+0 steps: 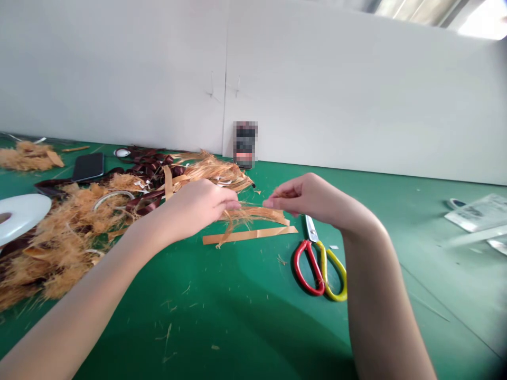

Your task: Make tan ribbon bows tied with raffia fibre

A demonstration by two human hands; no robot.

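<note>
Tan fibres (253, 213) span left hand (196, 208) and right hand (307, 198).

Reference item: one pair of scissors (317, 269). Above and left of the scissors: two hands, left hand (198, 206) and right hand (312, 198); one orange fibre tuft (253, 214); one flat orange strip (249, 235). Left of the scissors: three heaps of frayed orange fibre (59, 248); one dark ribbon tangle (152, 171); one smartphone (87, 167); one white spool (18, 217). Right of the scissors: one stack of papers (477, 212).
</note>
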